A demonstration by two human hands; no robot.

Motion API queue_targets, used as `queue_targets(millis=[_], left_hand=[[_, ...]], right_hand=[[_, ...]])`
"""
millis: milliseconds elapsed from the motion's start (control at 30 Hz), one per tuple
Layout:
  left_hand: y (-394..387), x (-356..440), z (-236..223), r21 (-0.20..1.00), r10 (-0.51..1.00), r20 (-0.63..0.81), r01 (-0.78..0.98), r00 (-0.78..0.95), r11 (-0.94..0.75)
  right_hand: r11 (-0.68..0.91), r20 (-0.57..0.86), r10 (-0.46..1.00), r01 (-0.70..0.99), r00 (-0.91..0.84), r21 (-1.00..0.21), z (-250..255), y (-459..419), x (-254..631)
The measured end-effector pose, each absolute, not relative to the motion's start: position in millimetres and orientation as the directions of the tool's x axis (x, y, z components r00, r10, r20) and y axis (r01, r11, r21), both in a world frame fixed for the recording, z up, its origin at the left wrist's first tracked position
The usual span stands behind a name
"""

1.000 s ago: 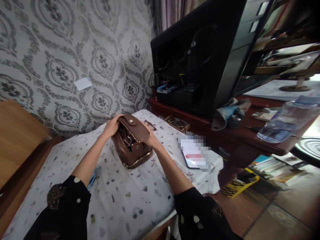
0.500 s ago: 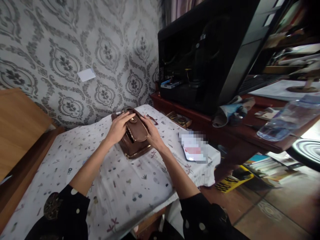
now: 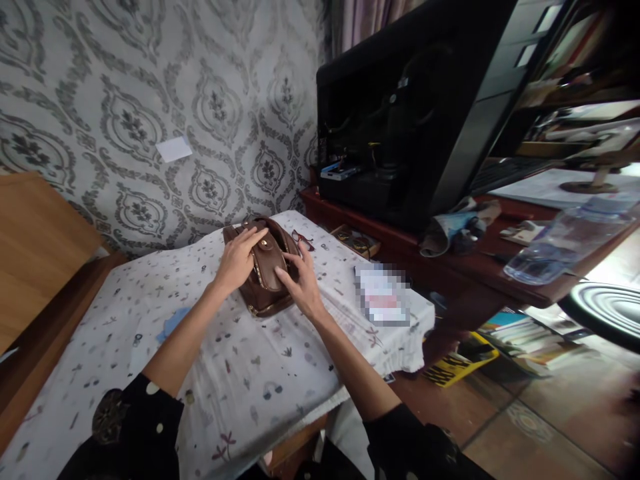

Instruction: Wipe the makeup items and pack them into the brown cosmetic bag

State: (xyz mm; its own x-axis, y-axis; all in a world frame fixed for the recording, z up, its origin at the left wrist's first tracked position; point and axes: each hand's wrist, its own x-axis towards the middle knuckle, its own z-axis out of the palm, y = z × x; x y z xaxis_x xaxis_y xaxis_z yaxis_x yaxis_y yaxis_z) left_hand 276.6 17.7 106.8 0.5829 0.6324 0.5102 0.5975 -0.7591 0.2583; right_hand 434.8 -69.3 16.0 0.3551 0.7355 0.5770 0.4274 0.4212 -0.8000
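A small brown leather bag with a flap and a brass stud lies on a table covered by a white patterned cloth. My left hand rests on top of the bag, fingers pressing the flap near the stud. On the bag's right side, my right hand holds the flap's lower edge with curled fingers. Red-framed glasses lie on the cloth just behind the bag.
A blurred phone or card lies at the cloth's right end. A dark wooden desk to the right carries a black open computer case, a plastic water bottle and clutter. Books are stacked on the floor beneath it. Patterned wallpaper is behind.
The bag's flap, open a second ago with the contents showing, has been folded down over the bag. Both hands moved onto the flap; the right hand slid down its front.
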Motion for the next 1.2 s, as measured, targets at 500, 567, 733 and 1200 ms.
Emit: queue_targets(millis=[500,567,733,1200], left_hand=[[-26.7,259.6,105.8,0.188,0.644,0.349,0.622,0.681,-0.76],[-26.9,258.1,106.3,0.187,0.638,0.338,0.615,0.692,-0.766],[-24.8,254.7,105.9,0.209,0.61,0.306,0.573,0.731,-0.792],[-28.5,269.1,87.2,0.192,0.625,0.479,0.622,0.616,-0.759]], right_hand=[[0.49,0.631,0.699,0.418,0.336,-0.765,13.3,-57.1,443.3],[0.502,0.641,0.697,0.42,0.322,-0.756,15.5,-54.5,444.2],[0.521,0.669,0.677,0.44,0.309,-0.731,16.5,-50.1,441.8],[0.231,0.619,0.665,0.674,0.417,-0.702,34.8,-42.3,420.4]])
